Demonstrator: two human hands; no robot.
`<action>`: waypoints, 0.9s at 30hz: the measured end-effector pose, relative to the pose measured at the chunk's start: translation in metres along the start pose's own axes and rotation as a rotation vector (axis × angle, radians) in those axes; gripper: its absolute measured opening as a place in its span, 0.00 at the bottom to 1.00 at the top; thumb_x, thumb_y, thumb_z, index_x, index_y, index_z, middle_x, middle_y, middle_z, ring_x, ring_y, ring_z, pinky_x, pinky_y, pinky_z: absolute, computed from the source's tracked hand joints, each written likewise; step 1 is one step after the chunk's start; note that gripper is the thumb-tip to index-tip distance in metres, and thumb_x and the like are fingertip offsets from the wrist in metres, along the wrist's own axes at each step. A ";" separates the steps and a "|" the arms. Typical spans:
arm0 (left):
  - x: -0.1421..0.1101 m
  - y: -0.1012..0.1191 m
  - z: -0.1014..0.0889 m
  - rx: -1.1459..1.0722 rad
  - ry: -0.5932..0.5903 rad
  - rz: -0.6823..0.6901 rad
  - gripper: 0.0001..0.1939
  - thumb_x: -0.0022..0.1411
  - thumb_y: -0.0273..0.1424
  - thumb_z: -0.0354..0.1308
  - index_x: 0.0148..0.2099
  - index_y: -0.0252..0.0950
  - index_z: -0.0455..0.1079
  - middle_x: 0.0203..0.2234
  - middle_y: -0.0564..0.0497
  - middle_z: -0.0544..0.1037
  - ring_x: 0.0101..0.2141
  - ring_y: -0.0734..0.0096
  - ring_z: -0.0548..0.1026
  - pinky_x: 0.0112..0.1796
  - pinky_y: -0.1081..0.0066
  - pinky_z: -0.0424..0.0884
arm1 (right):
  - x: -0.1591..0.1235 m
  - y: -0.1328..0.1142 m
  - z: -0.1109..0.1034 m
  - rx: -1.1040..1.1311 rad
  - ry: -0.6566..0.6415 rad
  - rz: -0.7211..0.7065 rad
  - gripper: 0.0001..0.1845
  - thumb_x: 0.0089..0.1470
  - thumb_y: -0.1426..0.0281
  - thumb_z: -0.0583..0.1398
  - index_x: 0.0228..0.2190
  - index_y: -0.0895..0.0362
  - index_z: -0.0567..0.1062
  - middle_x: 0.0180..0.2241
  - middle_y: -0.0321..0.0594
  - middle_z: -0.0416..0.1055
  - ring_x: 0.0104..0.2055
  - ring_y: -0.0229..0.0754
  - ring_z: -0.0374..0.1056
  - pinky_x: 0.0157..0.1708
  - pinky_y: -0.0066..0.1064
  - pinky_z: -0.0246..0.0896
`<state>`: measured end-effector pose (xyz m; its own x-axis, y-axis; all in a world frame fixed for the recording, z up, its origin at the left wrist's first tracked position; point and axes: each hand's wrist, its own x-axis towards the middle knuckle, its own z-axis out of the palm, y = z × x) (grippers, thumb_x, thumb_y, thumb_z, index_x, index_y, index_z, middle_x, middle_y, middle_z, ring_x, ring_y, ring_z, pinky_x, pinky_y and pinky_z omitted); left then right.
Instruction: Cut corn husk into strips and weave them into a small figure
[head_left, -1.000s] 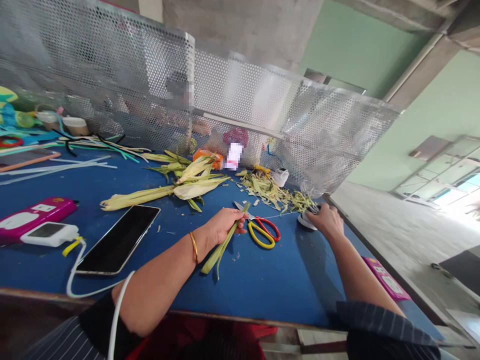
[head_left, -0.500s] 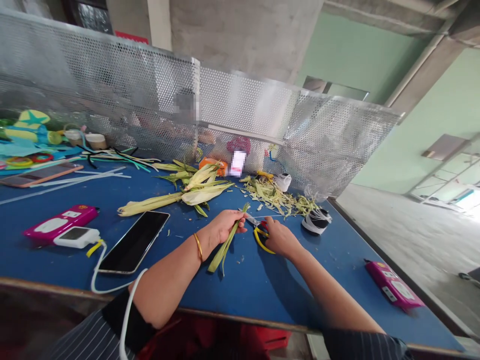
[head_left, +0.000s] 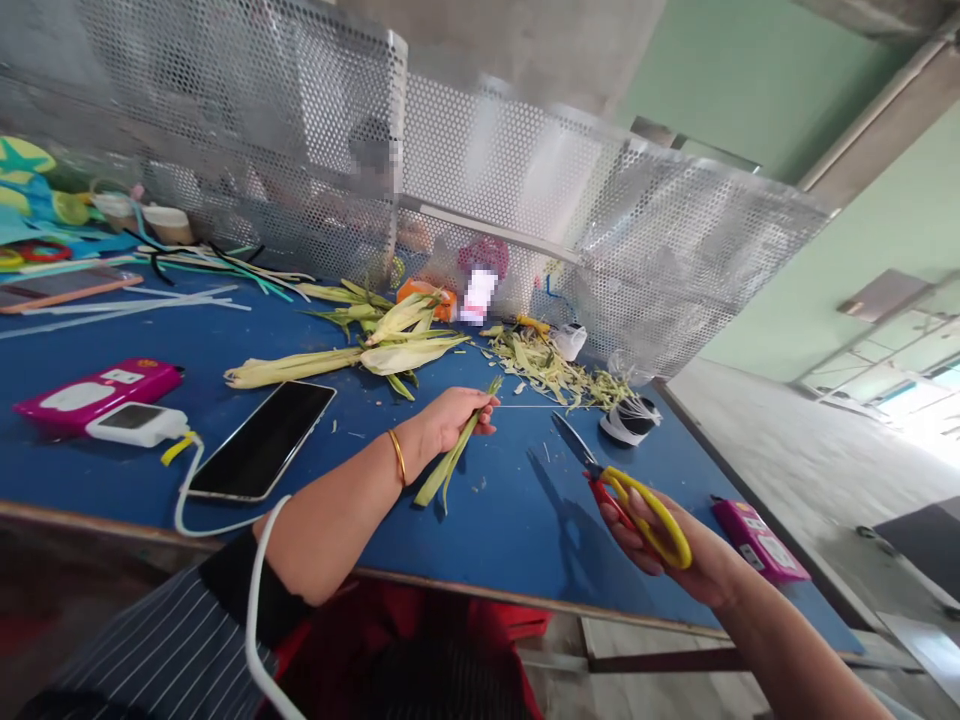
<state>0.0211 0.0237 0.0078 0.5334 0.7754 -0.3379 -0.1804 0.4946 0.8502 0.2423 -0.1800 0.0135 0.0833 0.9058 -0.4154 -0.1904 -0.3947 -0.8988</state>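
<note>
My left hand [head_left: 461,418] is closed around a small bundle of green corn husk strips [head_left: 448,472], whose loose ends hang toward me over the blue table. A thin white thread [head_left: 540,407] runs from the bundle to a spool [head_left: 630,422] on the right. My right hand [head_left: 652,535] grips scissors [head_left: 600,475] with yellow and red handles, held above the table; their blades point up and left, near the thread but apart from the bundle. Beyond my left hand lies a pile of corn husks [head_left: 405,355].
Husk scraps [head_left: 551,370] are heaped before a perforated metal screen [head_left: 495,170]. A black phone [head_left: 262,440], a white cabled device [head_left: 139,425] and a magenta packet [head_left: 97,395] lie at left. Another magenta packet [head_left: 759,540] sits near the right edge.
My right hand has moved right and toward me with the scissors, turning so the blades point away from the bundle. My left hand stays on the husk strips. The view has tilted down slightly.
</note>
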 end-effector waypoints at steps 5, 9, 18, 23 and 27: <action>-0.002 0.001 0.001 0.021 0.000 0.009 0.12 0.66 0.21 0.50 0.29 0.29 0.68 0.18 0.56 0.66 0.16 0.82 0.63 0.23 0.77 0.71 | 0.007 0.001 0.014 0.025 -0.014 0.000 0.25 0.43 0.50 0.69 0.33 0.55 0.72 0.24 0.33 0.65 0.19 0.30 0.54 0.13 0.20 0.51; -0.003 0.001 0.001 0.042 0.011 0.012 0.12 0.66 0.21 0.50 0.30 0.30 0.68 0.17 0.56 0.66 0.16 0.82 0.63 0.23 0.77 0.71 | 0.023 -0.003 0.025 0.044 0.009 -0.064 0.26 0.44 0.49 0.68 0.36 0.55 0.71 0.24 0.32 0.65 0.19 0.30 0.55 0.12 0.20 0.53; -0.003 0.001 0.002 0.068 0.009 0.021 0.12 0.65 0.20 0.50 0.29 0.29 0.68 0.17 0.56 0.65 0.16 0.81 0.63 0.22 0.76 0.71 | 0.048 -0.004 0.031 -0.240 0.202 -0.140 0.26 0.43 0.47 0.66 0.29 0.55 0.68 0.18 0.27 0.60 0.13 0.28 0.49 0.09 0.22 0.48; -0.004 0.005 0.001 0.081 -0.009 0.056 0.12 0.65 0.20 0.50 0.29 0.29 0.69 0.18 0.55 0.66 0.17 0.82 0.63 0.22 0.76 0.69 | 0.050 0.005 0.021 -0.891 0.353 -0.180 0.23 0.49 0.53 0.62 0.42 0.54 0.73 0.21 0.33 0.68 0.20 0.38 0.63 0.20 0.28 0.54; -0.012 0.010 0.001 0.102 -0.054 0.080 0.10 0.64 0.20 0.52 0.29 0.29 0.69 0.19 0.55 0.67 0.17 0.81 0.63 0.22 0.76 0.68 | 0.045 0.002 0.020 -1.551 0.509 -0.229 0.21 0.55 0.61 0.58 0.50 0.52 0.72 0.37 0.43 0.76 0.34 0.47 0.72 0.27 0.31 0.56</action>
<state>0.0142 0.0190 0.0210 0.5650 0.7870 -0.2476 -0.1406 0.3876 0.9110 0.2260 -0.1372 -0.0041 0.3223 0.9464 0.0184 0.9435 -0.3196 -0.0880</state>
